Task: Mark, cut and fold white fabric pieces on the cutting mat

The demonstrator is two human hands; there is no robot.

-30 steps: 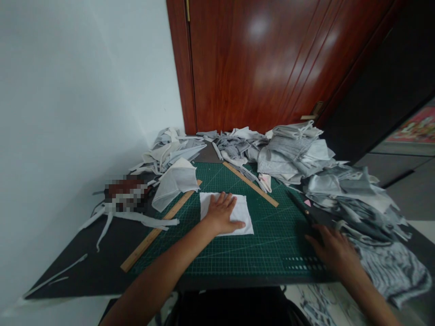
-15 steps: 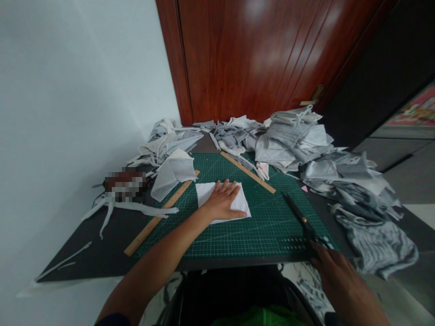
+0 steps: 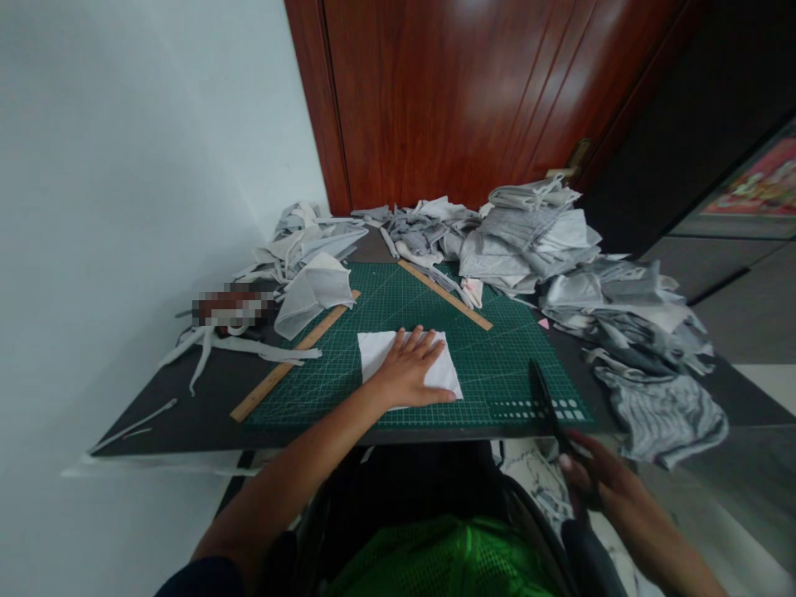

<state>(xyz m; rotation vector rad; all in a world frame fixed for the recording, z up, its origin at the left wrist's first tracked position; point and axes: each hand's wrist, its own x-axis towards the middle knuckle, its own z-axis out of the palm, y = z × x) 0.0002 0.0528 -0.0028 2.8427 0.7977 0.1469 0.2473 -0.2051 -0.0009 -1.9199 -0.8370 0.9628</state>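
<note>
My left hand (image 3: 411, 370) lies flat with fingers spread on a white piece of cloth (image 3: 376, 350), covering its middle and right part. The cloth rests on a green cutting mat (image 3: 398, 290) marked with a grid. At the mat's near right corner, my right hand (image 3: 594, 473) grips the handles of black scissors (image 3: 545, 396). Their blades point away from me over the mat and appear closed. Part of the handles is hidden by my fingers.
One wooden ruler (image 3: 292, 361) lies along the mat's left side, another ruler (image 3: 444, 294) near its far side. Grey cloth piles (image 3: 528, 240) line the back and right. Cut strips (image 3: 249, 348) lie at left beside a blurred-out patch. A wooden door (image 3: 435, 99) stands behind.
My right hand has drawn the scissors toward me and lifted them, blades now more upright in view. The left hand stays on the cloth. The view has tilted slightly.
</note>
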